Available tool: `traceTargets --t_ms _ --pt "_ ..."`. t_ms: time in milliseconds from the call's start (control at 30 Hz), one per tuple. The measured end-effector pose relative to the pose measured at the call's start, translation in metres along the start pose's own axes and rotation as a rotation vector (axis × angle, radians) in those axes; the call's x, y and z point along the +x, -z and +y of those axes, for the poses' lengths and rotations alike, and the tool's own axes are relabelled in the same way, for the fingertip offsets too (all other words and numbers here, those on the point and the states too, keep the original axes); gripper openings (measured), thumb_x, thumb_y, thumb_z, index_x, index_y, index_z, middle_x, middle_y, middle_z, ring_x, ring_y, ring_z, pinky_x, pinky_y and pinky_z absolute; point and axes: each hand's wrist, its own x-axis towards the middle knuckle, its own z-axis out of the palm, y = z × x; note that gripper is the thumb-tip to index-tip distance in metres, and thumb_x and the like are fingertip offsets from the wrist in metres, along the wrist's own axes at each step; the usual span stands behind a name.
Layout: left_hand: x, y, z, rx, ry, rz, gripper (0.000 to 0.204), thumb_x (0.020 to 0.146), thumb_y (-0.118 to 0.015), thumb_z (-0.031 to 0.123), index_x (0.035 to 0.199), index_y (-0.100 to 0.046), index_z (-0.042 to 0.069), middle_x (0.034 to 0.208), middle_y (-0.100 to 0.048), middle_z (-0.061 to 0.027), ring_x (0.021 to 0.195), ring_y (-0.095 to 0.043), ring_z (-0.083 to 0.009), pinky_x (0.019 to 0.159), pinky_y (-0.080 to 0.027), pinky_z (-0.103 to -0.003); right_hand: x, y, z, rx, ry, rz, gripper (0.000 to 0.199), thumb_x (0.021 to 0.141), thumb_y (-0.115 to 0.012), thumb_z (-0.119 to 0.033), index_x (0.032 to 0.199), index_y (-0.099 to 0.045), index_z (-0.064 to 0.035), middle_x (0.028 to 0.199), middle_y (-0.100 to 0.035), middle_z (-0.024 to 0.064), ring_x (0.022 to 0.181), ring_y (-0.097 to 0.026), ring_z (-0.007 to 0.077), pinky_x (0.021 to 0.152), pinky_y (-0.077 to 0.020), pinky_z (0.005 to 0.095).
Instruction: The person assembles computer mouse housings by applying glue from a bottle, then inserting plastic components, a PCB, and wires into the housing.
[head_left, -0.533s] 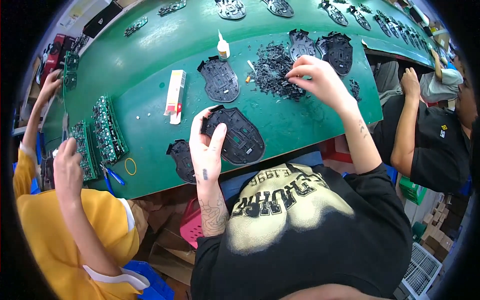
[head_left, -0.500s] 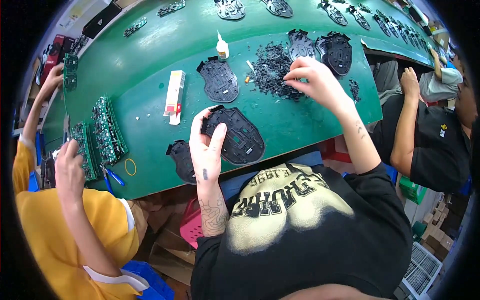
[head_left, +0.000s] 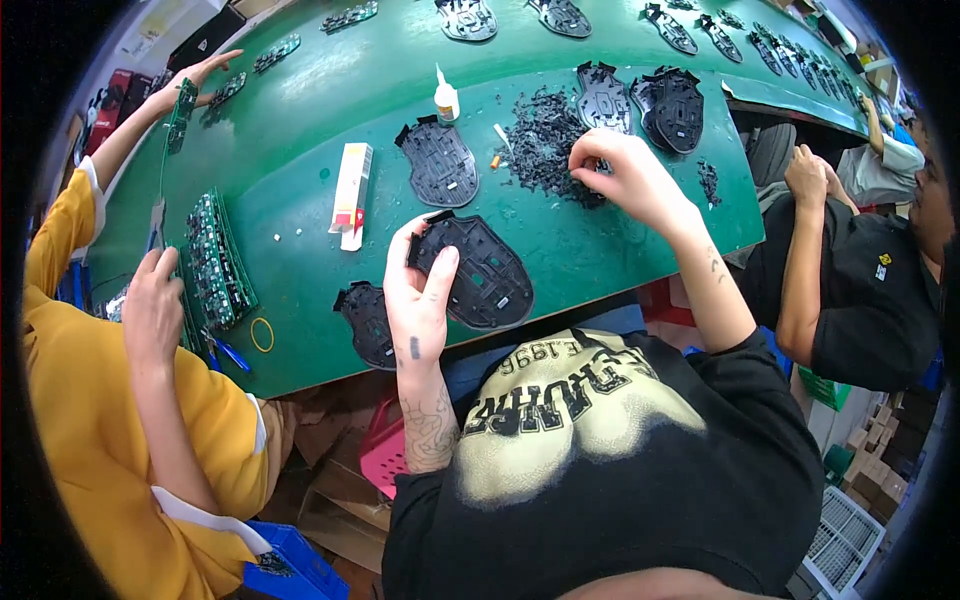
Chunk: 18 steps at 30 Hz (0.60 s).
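My left hand [head_left: 415, 305] grips a black plastic housing [head_left: 490, 272] by its left side, thumb on its inner face, over the table's near edge. The housing is rounded, with ribs and slots. Over a heap of small black plastic pieces [head_left: 540, 150], my right hand [head_left: 625, 165] has thumb and fingers bent together at the heap's right side; what they pinch is too small to make out. A similar black housing [head_left: 438, 165] lies just beyond my left hand. Another housing [head_left: 366, 322] rests at the near edge, left of my wrist.
A white dropper bottle [head_left: 446, 98] and a white-red carton [head_left: 350, 195] stand or lie on the green table [head_left: 300, 310]. More housings [head_left: 672, 108] lie behind the heap. At left, a person in yellow [head_left: 150, 400] holds a tool near circuit boards [head_left: 218, 260]; another person sits at right.
My right hand has drawn its fingers closer together and dipped into the heap. My left hand and its housing barely moved. The left co-worker's far arm has reached forward across the table.
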Motion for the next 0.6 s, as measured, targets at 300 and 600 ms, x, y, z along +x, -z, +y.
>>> traceTargets --t_ms 300,600 --pt "0.005 -0.008 -0.002 -0.017 -0.009 -0.004 0.036 0.088 -0.056 0.000 0.122 -0.044 -0.001 0.105 -0.053 -0.0048 0.087 -0.053 -0.0068 0.075 -0.046 -0.020 -0.003 0.004 0.013 0.406 -0.209 0.111 0.013 0.078 -0.065 -0.007 0.089 -0.064 -0.0006 0.080 -0.066 0.0046 0.075 -0.061 0.0100 0.069 -0.0490 0.0256" --pt "0.005 -0.006 -0.005 -0.013 -0.004 -0.016 0.037 0.088 -0.056 0.001 0.122 -0.043 -0.002 0.106 -0.054 -0.0062 0.089 -0.054 -0.0072 0.076 -0.046 -0.020 -0.011 0.000 0.010 -0.150 0.110 0.172 0.011 0.074 -0.068 -0.008 0.085 -0.069 -0.0081 0.085 -0.060 0.0055 0.085 -0.058 0.0225 0.075 -0.0465 0.0307"
